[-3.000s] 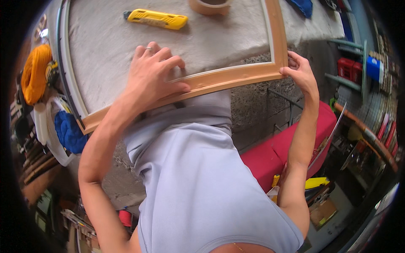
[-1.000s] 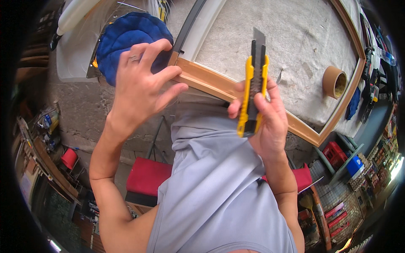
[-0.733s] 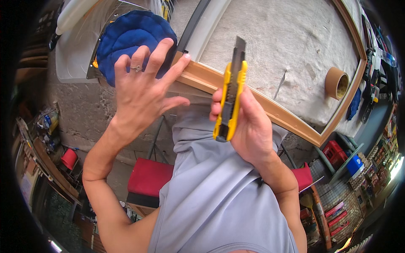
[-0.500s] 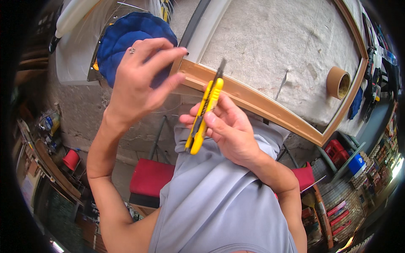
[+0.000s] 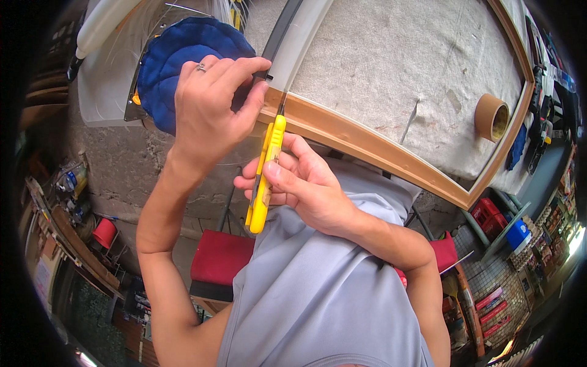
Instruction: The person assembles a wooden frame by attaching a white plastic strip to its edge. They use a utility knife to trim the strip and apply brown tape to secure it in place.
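Note:
My left hand [image 5: 211, 101] pinches the lower end of a black strip [image 5: 283, 29] between thumb and fingers, at the left corner of a wooden frame [image 5: 367, 147]. In my right hand [image 5: 306, 183] is a yellow utility knife [image 5: 264, 183] with its blade out. The blade points up and away from me and lies over the frame's near rail, close to that corner and just right of my left thumb. Whether the blade touches the wood I cannot tell. A whitish band [image 5: 302, 40] runs beside the black strip.
A roll of brown tape [image 5: 491, 118] stands inside the frame on a pale cloth [image 5: 391, 67]. Left of the frame lies a round blue cushion [image 5: 177, 67]. Tools [image 5: 538, 134] line the table's right side. A red stool [image 5: 223, 257] is below, by my left side.
My left fingers have closed on the black strip's end. My right hand has moved left, bringing the knife more upright and its blade close to the frame's corner.

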Demonstrator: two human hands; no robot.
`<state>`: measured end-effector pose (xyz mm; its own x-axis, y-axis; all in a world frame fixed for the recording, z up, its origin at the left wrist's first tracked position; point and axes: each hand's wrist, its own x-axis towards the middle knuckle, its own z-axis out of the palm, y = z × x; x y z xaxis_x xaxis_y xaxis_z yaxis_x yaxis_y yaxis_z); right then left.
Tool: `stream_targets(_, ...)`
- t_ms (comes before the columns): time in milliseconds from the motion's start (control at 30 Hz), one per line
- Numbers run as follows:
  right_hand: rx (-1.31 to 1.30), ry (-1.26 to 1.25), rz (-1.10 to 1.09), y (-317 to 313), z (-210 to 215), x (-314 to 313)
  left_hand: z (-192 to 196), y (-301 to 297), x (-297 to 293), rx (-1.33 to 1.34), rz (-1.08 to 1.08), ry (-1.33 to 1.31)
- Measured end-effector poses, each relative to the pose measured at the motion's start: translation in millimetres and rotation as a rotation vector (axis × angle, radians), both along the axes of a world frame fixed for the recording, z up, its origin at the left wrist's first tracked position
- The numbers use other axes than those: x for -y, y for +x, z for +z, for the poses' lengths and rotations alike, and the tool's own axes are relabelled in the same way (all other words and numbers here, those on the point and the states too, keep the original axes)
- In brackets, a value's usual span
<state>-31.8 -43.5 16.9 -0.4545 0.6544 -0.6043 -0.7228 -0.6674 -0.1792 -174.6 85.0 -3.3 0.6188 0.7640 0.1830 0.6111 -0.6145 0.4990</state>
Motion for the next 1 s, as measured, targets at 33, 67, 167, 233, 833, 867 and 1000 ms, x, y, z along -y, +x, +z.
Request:
stream_targets(33,-0.001,-0.006,0.000,-1,0,-1,-1,0,0,0.015,0.006,-0.015)
stream_targets(67,-0.002,-0.013,0.001,-1,1,-2,-1,-1,0,0.030,0.013,-0.031)
stream_targets(167,-0.005,-0.027,0.001,-2,3,-5,-3,-1,0,0.059,0.005,-0.050)
stream_targets(233,-0.004,-0.034,-0.005,-3,4,-7,-4,-2,0,0.071,0.002,-0.056)
stream_targets(833,0.060,-0.043,-0.053,-10,14,-13,-4,0,2,0.047,0.023,-0.029)
stream_targets(867,0.064,-0.040,-0.050,-9,14,-11,-4,0,3,0.049,0.026,-0.028)
stream_targets(1000,0.077,-0.020,-0.048,-8,12,-6,-4,1,4,0.011,0.030,0.014)
